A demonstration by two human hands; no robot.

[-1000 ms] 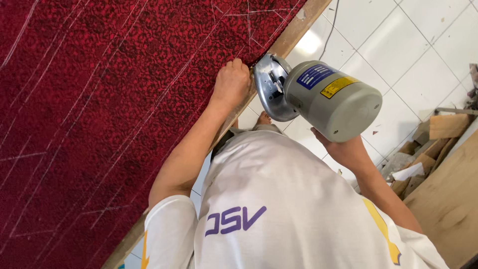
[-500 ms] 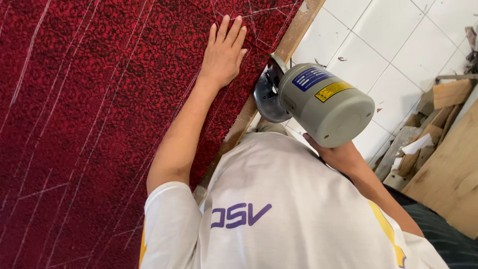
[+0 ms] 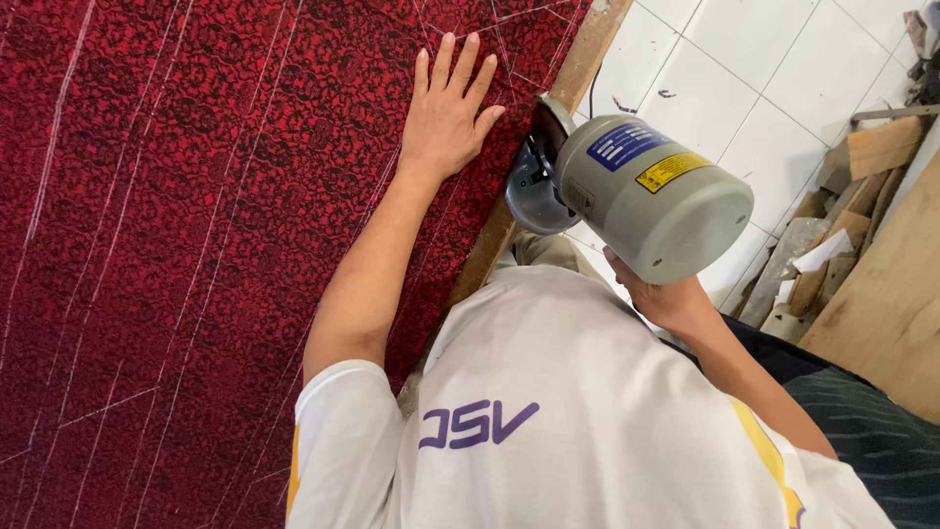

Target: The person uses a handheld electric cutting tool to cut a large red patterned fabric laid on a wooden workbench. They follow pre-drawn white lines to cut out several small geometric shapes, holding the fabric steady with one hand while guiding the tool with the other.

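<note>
I cut the red cloth (image 3: 196, 245) at the table edge (image 3: 578, 69).
My left hand (image 3: 446, 113) lies flat with fingers apart; my right hand (image 3: 656, 294) grips the cutter (image 3: 646, 196) and should go slowly.

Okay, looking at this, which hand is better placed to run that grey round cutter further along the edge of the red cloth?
Right, probably. The right hand already grips the grey cylindrical electric cutter at the red patterned chalk-lined fabric's edge, beside the wooden table rim. The left hand lies flat, fingers spread, on the fabric.
</note>
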